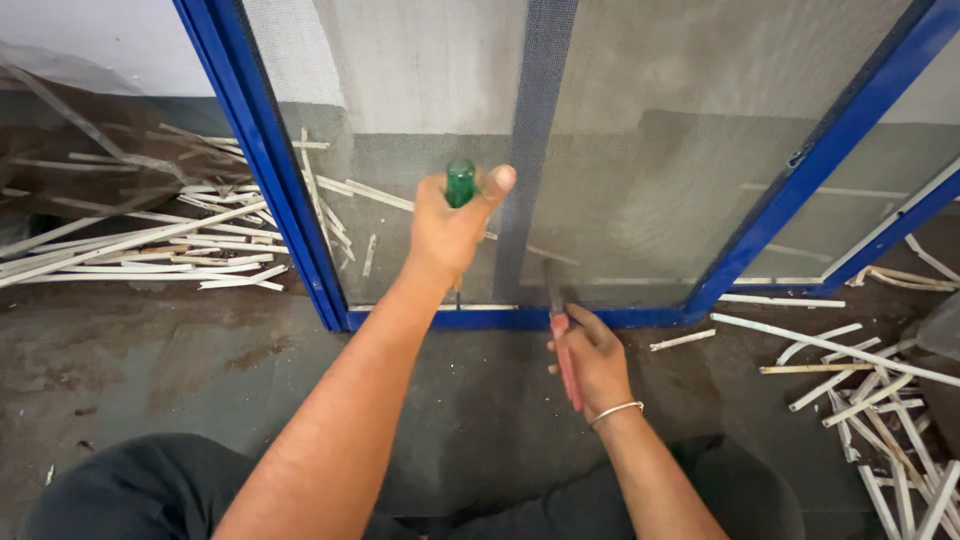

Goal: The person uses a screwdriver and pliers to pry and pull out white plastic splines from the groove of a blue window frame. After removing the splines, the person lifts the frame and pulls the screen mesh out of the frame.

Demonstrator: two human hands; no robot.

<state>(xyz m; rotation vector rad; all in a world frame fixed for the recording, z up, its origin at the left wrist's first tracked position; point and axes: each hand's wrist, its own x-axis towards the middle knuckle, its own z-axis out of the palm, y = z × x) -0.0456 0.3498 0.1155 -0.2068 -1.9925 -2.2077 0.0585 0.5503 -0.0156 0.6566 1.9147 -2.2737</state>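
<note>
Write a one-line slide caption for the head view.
Left hand grips green-handled screwdriver; right hand holds red-handled tool at blue mesh frame.

Even, diffuse daylight, moderately bright, with no glare; soft shadow lies on the floor point(180, 370) below both hands. Focus is sharp centrally, while wide-angle distortion bends the frame point(270, 170) beside the left hand point(450, 225).

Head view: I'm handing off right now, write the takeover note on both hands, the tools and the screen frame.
Left hand: fist closed on the green-handled screwdriver, held upright, its tip down at the bottom rail of the blue screen frame.
Right hand: gripping the red-handled tool, its blade against the same rail, beside the dark strip of mesh.
Done: white strips lie loose on the floor on both sides of the frame.
Left: a white strip sits along the bottom rail between the two tools; whether it is loose cannot be told.
</note>
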